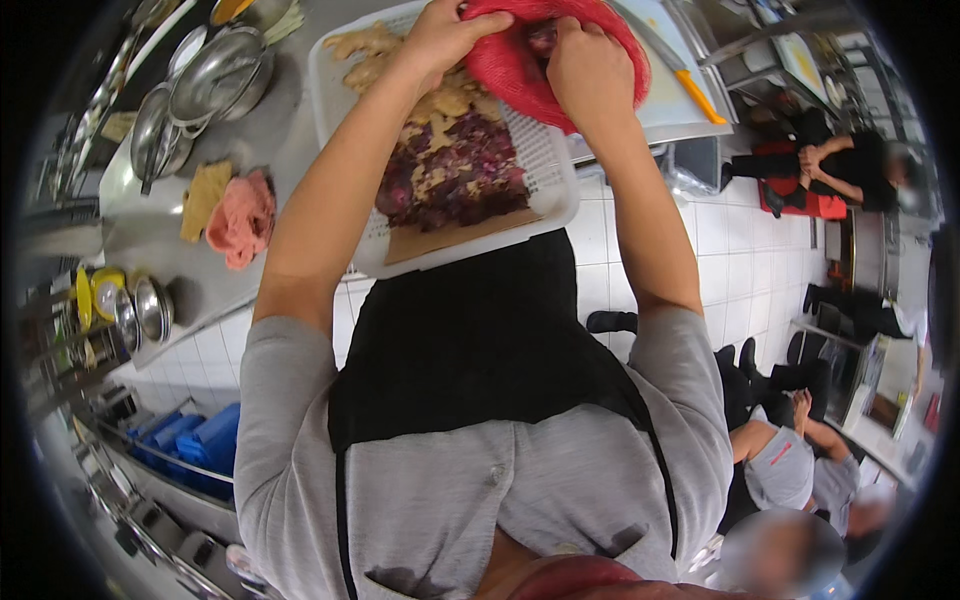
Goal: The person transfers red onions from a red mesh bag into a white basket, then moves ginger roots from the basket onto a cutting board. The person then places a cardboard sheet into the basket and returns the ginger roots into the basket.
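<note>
My left hand (448, 31) grips the near-left edge of a red mesh bag (517, 94), held over the top of a white plastic basket (564, 199). My right hand (592, 64) reaches into the bag's opening with curled fingers, against a dark red bulb that looks like a shallot (541, 37). Its fingertips are hidden, so whether they grip the bulb is unclear. Pieces of ginger root (375, 67) lie in the far part of the basket. Nearer me are purple-red shallots or their skins (457, 180), on a piece of brown cardboard (450, 238).
A knife with a yellow handle (697, 96) lies on a white cutting board (667, 90) at right. Steel bowls (225, 75) and a pink cloth (244, 217) rest on the steel counter (187, 277). Several people sit or stand at right; blue bins (206, 442) are at lower left.
</note>
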A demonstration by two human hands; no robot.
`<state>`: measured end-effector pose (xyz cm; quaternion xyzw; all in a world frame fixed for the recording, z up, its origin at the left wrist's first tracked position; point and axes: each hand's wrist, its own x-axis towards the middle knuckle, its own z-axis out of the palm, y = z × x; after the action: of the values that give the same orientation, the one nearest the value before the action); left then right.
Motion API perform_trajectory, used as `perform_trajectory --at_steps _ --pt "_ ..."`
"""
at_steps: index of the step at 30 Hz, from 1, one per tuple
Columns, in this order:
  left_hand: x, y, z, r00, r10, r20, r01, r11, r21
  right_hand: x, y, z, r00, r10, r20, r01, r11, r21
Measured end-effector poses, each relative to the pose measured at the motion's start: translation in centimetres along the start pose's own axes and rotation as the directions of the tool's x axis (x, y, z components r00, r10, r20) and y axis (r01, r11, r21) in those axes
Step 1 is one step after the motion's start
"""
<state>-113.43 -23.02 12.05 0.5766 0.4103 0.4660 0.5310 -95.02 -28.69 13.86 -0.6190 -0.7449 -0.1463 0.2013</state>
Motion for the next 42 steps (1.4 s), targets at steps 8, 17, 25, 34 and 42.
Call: perform_trajectory --at_steps 8,17,25,34,42 --pt "-0.5 0.2 -1.7 0.974 -0.102 0.204 0.085 0.992 0.088 -6.6 -13.9 3.7 0.616 -0.647 0.449 0.402 0.749 0.527" --pt "-0.4 -1.0 -2.6 0.977 -0.104 0.184 0.080 0.988 0.134 -5.5 -13.3 1.0 0.580 -0.594 0.557 0.226 0.775 0.590" --pt "0.1 -0.6 -1.2 0.969 -0.090 0.230 0.083 0.996 0.040 -6.2 -7.8 2.1 0.590 -0.410 0.695 -0.264 0.716 0.646" --pt "-0.3 -0.9 -1.3 0.968 -0.171 0.182 0.157 0.984 0.088 -5.9 -6.8 2.5 0.373 -0.289 0.882 -0.911 -0.295 0.288" --pt "-0.7 -1.7 -1.6 0.959 -0.236 0.159 0.219 0.968 0.120 -5.5 -4.9 2.7 0.518 -0.330 0.789 -0.839 -0.015 0.544"
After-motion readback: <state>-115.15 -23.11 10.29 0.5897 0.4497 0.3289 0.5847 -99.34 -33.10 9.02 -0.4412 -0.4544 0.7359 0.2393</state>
